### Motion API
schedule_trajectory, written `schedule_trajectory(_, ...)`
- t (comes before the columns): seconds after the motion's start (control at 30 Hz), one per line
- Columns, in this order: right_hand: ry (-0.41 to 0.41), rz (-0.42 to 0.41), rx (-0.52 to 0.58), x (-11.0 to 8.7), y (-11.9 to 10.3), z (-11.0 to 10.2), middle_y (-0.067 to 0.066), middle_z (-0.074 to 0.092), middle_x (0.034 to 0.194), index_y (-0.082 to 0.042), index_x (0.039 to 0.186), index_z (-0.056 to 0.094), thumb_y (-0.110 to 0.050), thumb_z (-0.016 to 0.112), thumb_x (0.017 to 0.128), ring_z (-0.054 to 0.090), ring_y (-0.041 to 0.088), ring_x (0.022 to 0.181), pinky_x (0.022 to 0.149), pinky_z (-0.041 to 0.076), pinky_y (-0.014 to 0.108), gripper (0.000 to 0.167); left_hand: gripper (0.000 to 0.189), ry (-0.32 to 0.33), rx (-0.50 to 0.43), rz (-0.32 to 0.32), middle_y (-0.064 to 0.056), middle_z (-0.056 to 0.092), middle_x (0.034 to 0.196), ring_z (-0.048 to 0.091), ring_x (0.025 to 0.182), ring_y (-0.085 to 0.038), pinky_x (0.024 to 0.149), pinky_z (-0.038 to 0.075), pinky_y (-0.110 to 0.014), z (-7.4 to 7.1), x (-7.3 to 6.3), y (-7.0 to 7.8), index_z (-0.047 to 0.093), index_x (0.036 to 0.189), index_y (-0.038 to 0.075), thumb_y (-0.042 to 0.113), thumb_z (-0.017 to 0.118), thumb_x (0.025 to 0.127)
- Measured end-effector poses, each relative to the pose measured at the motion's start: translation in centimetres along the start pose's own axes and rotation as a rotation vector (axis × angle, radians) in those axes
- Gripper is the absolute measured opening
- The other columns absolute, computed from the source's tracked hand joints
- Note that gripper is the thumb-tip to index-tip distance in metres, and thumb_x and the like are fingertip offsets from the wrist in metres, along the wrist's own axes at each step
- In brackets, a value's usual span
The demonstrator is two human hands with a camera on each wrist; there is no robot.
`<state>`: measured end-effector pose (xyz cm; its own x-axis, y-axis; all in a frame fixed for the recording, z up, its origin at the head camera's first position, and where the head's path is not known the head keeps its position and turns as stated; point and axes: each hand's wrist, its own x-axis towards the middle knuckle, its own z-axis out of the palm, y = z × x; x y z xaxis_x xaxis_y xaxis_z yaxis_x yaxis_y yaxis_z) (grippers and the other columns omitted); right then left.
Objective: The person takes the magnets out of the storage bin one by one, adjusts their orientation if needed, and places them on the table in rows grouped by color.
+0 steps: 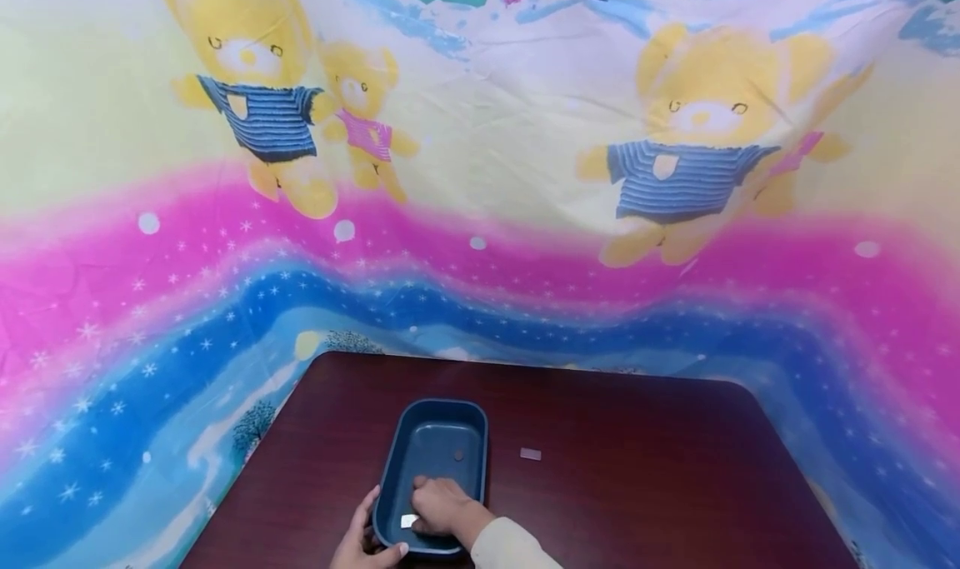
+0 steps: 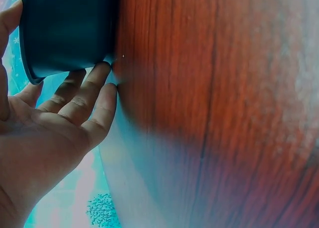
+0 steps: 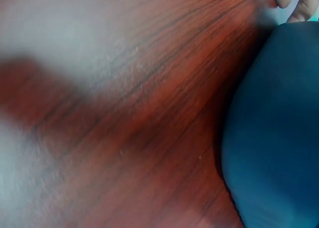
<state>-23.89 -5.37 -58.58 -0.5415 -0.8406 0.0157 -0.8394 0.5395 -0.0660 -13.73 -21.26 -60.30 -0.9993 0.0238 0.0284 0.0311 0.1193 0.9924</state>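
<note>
A dark blue-green rectangular tray with rounded corners stands on the table. My left hand holds its near left corner, thumb at the near rim and fingers along the outer wall. In the left wrist view those fingertips reach to the tray's lower edge. Inside the tray's near half is my right hand, its fingers curled downward. At its fingertips shows a small white piece, partly hidden by the hand. Farther up the tray floor lies a small brownish round thing.
A small pinkish rectangular piece lies on the dark red-brown table, to the right of the tray. Behind the table's far edge hangs a printed cloth with bears, snowflakes and pink and blue bands.
</note>
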Motion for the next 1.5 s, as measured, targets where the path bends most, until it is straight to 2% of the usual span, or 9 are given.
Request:
schedule_trajectory(0.1,0.002,0.036,0.013,0.0,-0.1,0.1,-0.010,0.043,0.076,-0.021,0.062,0.057,-0.037,0.075,0.074,0.042,0.003,0.057,0.050,0.035,0.018,0.027,0.092,0.002,0.010,0.040,-0.039,0.034,0.129,0.058,0.095,-0.030,0.073,0.050,-0.027,-0.1,0.0,-0.2,0.012,0.142,-0.007,0.001,0.074,0.074)
schedule_trajectory(0.33,0.005,0.029,0.186,-0.1,0.5,0.0,-0.012,0.046,0.085,-0.023,0.090,0.076,-0.032,0.084,0.067,0.047,-0.003,0.074,0.063,0.038,0.010,0.026,0.095,-0.018,0.016,-0.089,-0.039,0.030,0.134,0.056,0.101,-0.036,0.074,0.049,-0.030,-0.1,0.2,0.6,0.008,0.146,-0.001,0.006,0.073,0.078)
schedule_trajectory(0.47,0.032,-0.018,0.081,0.1,0.1,-0.2,-0.013,0.046,0.080,-0.023,0.074,0.072,-0.029,0.079,0.073,0.046,-0.002,0.066,0.057,0.037,0.011,0.010,0.094,0.007,0.032,-0.070,-0.038,0.032,0.132,0.055,0.102,-0.039,0.074,0.049,-0.030,-0.1,0.2,0.7,0.012,0.146,0.001,0.005,0.075,0.077)
schedule_trajectory(0.67,0.044,-0.082,-0.065,0.2,-0.4,-0.1,-0.009,0.047,0.080,-0.022,0.072,0.064,-0.031,0.072,0.077,0.044,0.007,0.058,0.049,0.036,0.019,0.013,0.093,0.032,0.023,0.003,-0.038,0.034,0.129,0.055,0.101,-0.040,0.073,0.050,-0.028,-0.2,-0.1,0.1,0.014,0.143,-0.002,0.005,0.076,0.074)
schedule_trajectory(0.87,0.012,0.021,0.199,0.0,0.2,-0.3,-0.014,0.043,0.075,-0.022,0.064,0.059,-0.032,0.077,0.070,0.040,-0.001,0.055,0.048,0.033,0.014,0.021,0.093,-0.022,-0.017,-0.123,-0.039,0.025,0.136,0.055,0.103,-0.035,0.076,0.049,-0.034,-0.3,-0.2,0.2,0.006,0.147,0.002,0.009,0.072,0.081)
schedule_trajectory(0.97,0.057,0.031,0.245,0.0,0.2,-0.9,-0.016,0.044,0.073,-0.023,0.065,0.061,-0.032,0.078,0.069,0.040,-0.002,0.056,0.048,0.034,0.013,0.020,0.096,-0.017,-0.025,-0.121,-0.039,0.027,0.134,0.055,0.103,-0.038,0.076,0.050,-0.037,-0.3,0.0,0.4,0.007,0.147,0.002,0.010,0.074,0.079)
schedule_trajectory(1.13,0.119,-0.064,0.136,-0.6,-0.1,-1.7,-0.017,0.042,0.068,-0.024,0.066,0.061,-0.036,0.075,0.071,0.037,-0.003,0.052,0.045,0.029,0.013,0.019,0.099,-0.009,-0.039,-0.109,-0.037,0.029,0.135,0.053,0.106,-0.037,0.076,0.049,-0.033,-0.1,0.0,0.1,0.008,0.148,0.004,0.014,0.077,0.077)
schedule_trajectory(1.27,0.181,-0.071,0.084,-1.2,0.1,-2.4,-0.016,0.043,0.070,-0.025,0.066,0.062,-0.038,0.074,0.069,0.036,-0.003,0.051,0.044,0.028,0.013,0.018,0.099,-0.004,-0.036,-0.116,-0.037,0.027,0.136,0.054,0.105,-0.037,0.076,0.050,-0.033,0.2,0.0,0.0,0.008,0.148,0.005,0.013,0.076,0.077)
schedule_trajectory(1.5,0.302,-0.063,0.141,-1.4,0.8,-3.3,-0.017,0.050,0.076,-0.025,0.070,0.066,-0.035,0.075,0.065,0.040,-0.006,0.056,0.047,0.031,0.010,0.014,0.097,0.023,-0.014,-0.081,-0.038,0.027,0.136,0.053,0.106,-0.040,0.075,0.050,-0.032,0.2,0.0,0.2,0.011,0.147,0.003,0.005,0.076,0.075)
